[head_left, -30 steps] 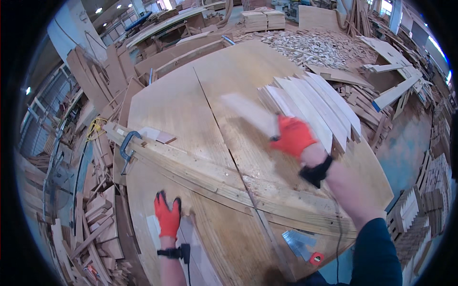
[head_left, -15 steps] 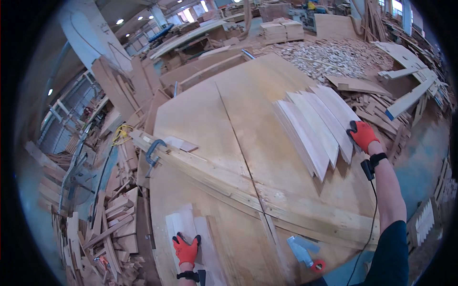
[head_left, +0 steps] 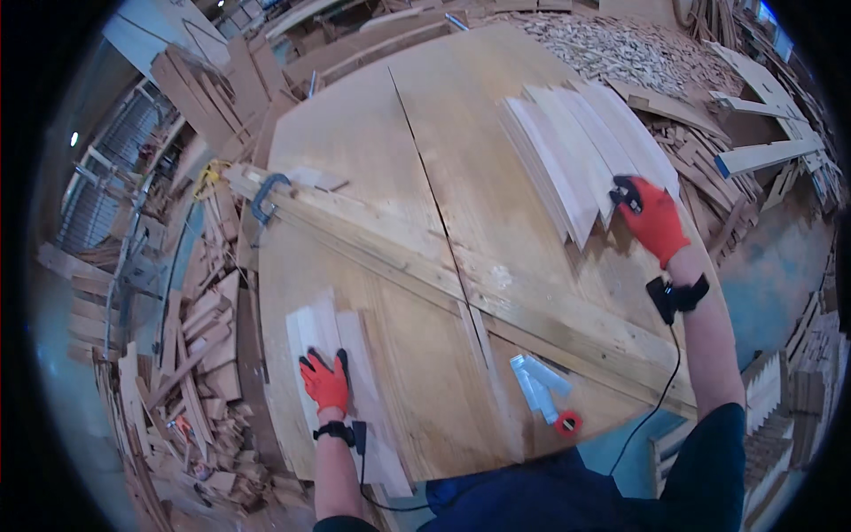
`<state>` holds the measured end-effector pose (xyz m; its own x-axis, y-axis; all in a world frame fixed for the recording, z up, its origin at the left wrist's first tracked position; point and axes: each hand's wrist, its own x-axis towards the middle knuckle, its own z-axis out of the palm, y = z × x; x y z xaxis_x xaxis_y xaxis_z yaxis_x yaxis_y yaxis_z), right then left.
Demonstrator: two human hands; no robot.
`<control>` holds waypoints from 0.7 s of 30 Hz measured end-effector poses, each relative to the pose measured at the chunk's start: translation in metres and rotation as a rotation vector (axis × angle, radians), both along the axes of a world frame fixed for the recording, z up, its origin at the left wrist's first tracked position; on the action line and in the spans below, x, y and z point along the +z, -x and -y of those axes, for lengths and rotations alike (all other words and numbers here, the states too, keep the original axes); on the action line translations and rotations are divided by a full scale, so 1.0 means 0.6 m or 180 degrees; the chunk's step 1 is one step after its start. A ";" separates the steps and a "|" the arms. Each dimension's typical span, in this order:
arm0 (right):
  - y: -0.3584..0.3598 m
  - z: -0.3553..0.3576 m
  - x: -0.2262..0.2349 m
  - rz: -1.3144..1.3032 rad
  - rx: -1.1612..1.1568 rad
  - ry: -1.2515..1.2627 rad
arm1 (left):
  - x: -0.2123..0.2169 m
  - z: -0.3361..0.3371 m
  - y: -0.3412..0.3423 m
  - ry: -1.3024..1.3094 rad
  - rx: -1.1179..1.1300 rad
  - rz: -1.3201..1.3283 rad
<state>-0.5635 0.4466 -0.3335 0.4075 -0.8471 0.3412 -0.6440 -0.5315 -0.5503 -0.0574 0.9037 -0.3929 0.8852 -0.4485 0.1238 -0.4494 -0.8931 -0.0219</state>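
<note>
Left hand (head_left: 326, 387) is lying, fingers spread, on pale boards (head_left: 373, 390), near left of the surface (head_left: 346, 133) | right hand (head_left: 654, 223) is resting at fanned planks (head_left: 557, 151), far right, fingers bent; I cannot tell if they're pinching.

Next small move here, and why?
Probably have the right hand nudge the near ends of the fanned boards more even: those ends look staggered, and its fingers are right at them, though whether they grip is unclear. The left hand lies spread on separate pale planks across the long beam, so it isn't steadying that stack.
</note>
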 end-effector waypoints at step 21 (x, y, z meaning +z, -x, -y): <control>-0.161 -0.144 -0.188 -0.2134 0.0295 -0.0370 | -0.005 0.011 0.019 0.0366 -0.0234 0.0532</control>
